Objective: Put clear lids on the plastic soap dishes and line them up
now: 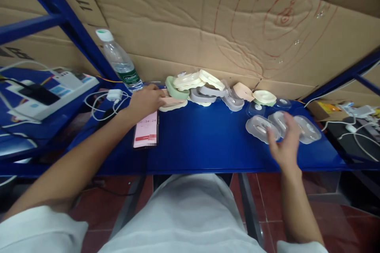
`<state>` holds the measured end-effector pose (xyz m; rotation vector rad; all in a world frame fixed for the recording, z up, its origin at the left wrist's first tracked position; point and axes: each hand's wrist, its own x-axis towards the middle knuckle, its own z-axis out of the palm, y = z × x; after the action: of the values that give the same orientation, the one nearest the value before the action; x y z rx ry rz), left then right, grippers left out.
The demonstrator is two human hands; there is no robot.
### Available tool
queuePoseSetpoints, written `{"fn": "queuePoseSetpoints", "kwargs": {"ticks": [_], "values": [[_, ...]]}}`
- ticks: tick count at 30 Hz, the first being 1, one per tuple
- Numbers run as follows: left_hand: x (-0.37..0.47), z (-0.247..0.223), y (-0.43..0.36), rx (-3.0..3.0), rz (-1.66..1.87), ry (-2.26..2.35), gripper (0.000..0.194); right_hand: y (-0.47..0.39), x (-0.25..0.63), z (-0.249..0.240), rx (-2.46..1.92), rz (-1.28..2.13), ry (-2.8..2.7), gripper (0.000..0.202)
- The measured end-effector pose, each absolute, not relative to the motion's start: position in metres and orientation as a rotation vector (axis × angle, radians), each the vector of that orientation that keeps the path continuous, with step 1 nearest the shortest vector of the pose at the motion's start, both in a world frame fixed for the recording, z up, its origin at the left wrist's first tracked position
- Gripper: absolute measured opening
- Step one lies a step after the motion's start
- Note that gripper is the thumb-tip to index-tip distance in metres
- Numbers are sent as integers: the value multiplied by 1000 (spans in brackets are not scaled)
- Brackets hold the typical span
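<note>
Left hand (145, 102) fingers bend over the pink case (173, 101), long axis left-to-right against the green case (179, 93), grip hidden; right hand (287, 146) fingers spread wide over clear cases (254, 127) slanting down rightward; between, the worktop (204, 138) reaches its front edge

1. I have my left arm (92, 154) angled over the bench's (204, 150) near-left corner, left hand (147, 101) palm-down toward the far edge.
2. My right arm (297, 205) crosses the near edge; right hand (285, 142) sits toward the right edge, thumb apart from blurred fingers.
</note>
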<state>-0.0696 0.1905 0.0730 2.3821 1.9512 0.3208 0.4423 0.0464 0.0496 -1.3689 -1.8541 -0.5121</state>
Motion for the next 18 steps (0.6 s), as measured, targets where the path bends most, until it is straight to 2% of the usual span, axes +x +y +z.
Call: {"fn": "queuePoseSetpoints", "kwargs": {"ticks": [4, 8, 13, 18], "values": [[-69, 79, 182, 2473, 452, 1932, 33, 71, 336, 59, -1058, -187, -2406, 63], [-73, 73, 160, 2546, 644, 1790, 33, 96, 285, 46, -843, -43, -2603, 54], [-75, 64, 124, 2527, 829, 1546, 28, 111, 276, 22, -844, 41, -2545, 61], [-62, 59, 102, 2538, 807, 1277, 24, 106, 282, 12, -876, 79, -2496, 74]]}}
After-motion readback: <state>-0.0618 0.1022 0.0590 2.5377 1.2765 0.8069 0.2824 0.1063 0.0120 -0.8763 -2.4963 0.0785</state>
